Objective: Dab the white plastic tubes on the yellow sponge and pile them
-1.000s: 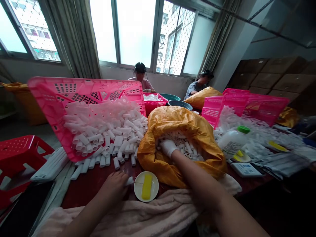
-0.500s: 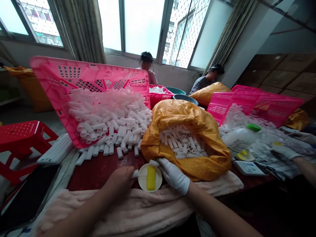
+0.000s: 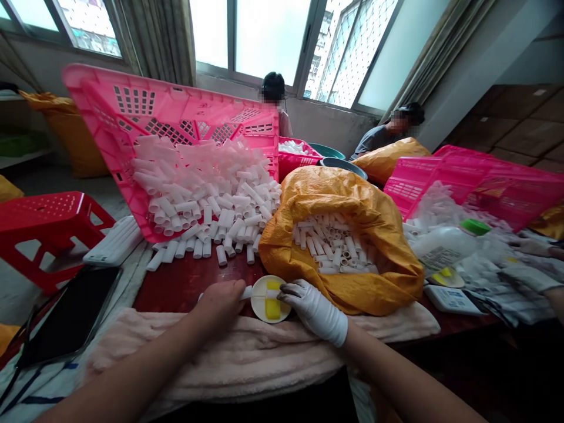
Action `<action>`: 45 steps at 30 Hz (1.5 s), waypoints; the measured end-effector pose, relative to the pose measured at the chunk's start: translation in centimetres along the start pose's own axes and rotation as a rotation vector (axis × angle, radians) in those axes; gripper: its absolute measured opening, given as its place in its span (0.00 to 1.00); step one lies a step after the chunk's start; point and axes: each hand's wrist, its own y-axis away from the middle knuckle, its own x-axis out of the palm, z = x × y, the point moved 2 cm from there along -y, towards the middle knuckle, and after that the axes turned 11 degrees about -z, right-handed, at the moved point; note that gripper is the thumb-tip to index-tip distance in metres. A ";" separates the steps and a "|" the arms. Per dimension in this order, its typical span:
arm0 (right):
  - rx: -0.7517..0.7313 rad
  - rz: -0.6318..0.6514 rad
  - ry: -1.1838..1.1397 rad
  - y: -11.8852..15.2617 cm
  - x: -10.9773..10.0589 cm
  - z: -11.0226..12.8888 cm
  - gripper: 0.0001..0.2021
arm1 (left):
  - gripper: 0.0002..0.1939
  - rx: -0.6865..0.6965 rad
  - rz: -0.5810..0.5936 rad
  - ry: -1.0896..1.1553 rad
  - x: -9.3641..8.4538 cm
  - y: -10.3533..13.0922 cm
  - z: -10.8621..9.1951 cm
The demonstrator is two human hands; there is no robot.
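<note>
My bare left hand [image 3: 224, 305] is closed on a slim white tube [image 3: 247, 292], whose end sticks out toward a small round cream dish [image 3: 257, 302]. On the dish lies a yellow sponge-like strip [image 3: 272, 309]. My right hand [image 3: 315, 308], in a white glove with darkened fingertips, pinches a short white tube [image 3: 272, 294] lying across the yellow strip. Just beyond the dish, an orange woven sack [image 3: 388, 282] stands with its mouth rolled down, holding many white tubes [image 3: 335, 247]. Behind my left hand more white tubes [image 3: 220, 223] spill from a tipped pink crate [image 3: 171, 94].
A pink towel [image 3: 211, 358] covers the table's near edge. To the left are a black phone or tablet [image 3: 73, 314] and a red stool [image 3: 39, 217]. At right are a white scale-like device [image 3: 453, 298], a green-capped bottle [image 3: 449, 247] and a co-worker's gloved hand [image 3: 529, 276]. Two people sit beyond.
My right hand has brought its white tube from the dish's rim onto the yellow strip. My left hand stays beside the dish. The view has shifted slightly.
</note>
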 end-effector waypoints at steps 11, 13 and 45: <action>-0.024 -0.053 -0.019 0.5 0.2 0.5 0.13 | 0.10 -0.010 -0.009 0.012 0.1 -0.1 0.2; 0.015 -0.076 -0.023 0.5 0.1 0.6 0.14 | 0.10 -0.004 -0.017 0.017 0.0 -0.1 0.2; 0.463 -0.535 -0.887 -0.9 -2.5 2.8 0.06 | 0.08 -0.018 0.068 0.483 -3.4 1.4 -3.3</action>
